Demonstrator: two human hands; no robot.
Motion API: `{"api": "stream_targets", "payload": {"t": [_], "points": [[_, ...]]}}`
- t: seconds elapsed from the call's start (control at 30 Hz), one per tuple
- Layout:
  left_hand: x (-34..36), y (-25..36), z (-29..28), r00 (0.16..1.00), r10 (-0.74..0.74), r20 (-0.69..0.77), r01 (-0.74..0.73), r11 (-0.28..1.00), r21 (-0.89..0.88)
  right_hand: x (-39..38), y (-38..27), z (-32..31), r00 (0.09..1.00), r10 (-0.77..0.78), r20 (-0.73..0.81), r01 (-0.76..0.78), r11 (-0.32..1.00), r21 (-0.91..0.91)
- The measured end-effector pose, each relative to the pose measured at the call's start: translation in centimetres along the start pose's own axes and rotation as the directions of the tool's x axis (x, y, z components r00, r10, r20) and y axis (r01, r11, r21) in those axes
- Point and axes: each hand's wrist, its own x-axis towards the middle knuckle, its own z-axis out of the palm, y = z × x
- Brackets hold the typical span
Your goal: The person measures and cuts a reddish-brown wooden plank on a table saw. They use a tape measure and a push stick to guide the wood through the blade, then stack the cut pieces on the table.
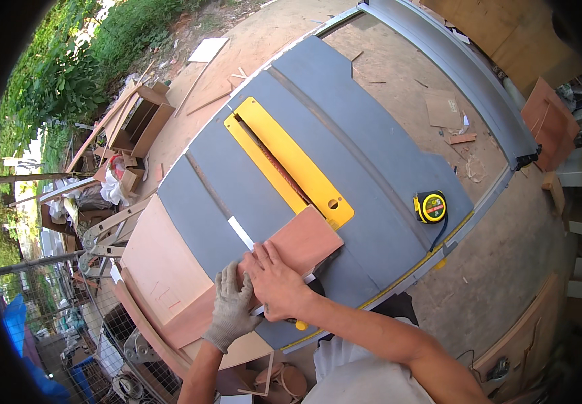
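A long reddish wooden board [304, 237] lies across the grey saw table [237, 195], its right end at the near end of the yellow insert [298, 172]. My right hand [274, 283], bare, grips the board near its middle, fingers over the far edge. Beside it on the left, my left hand [232, 310] in a grey knit glove holds the same board, with fingers up at its far edge and the thumb toward my right hand. A dark guide with a white bar [240, 232] sits partly hidden under board and hands.
A yellow-and-black tape measure [430, 207] rests on the table's right side. A pale plywood panel [166, 249] adjoins the table's left. Beyond the right edge runs a grey metal rail [466, 74]. Wood offcuts and a wooden box [143, 121] lie on the ground.
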Motion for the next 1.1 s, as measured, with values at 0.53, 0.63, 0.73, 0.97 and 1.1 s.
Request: {"api": "stream_targets", "payload": {"t": [0.53,0.63,0.73,0.97,1.1], "points": [[0.6,0.6,-0.3,1.000,0.010,0.027,-0.012,0.998,0.063,-1.9,1.4,-0.5,0.971,-0.131,-0.199,0.132,0.991,-0.010],[0.8,0.5,-0.2,0.999,-0.035,-0.040,0.036,0.999,0.013,-5.6,2.1,-2.7,0.852,-0.115,-0.510,0.251,0.946,0.207],[-0.3,0.7,-0.2,0.993,-0.117,-0.029,0.118,0.993,0.012,-11.9,6.5,-5.8,0.739,0.169,-0.652,-0.281,0.957,-0.069],[-0.2,0.0,0.6,0.994,-0.090,-0.056,0.091,0.996,0.016,-22.6,20.9,-2.7,0.747,0.432,-0.506,-0.493,0.870,0.016],[-0.7,0.1,1.6,0.989,-0.115,-0.094,0.114,0.993,-0.009,-22.4,18.7,-6.0,0.785,0.563,-0.258,-0.489,0.820,0.298]]}}
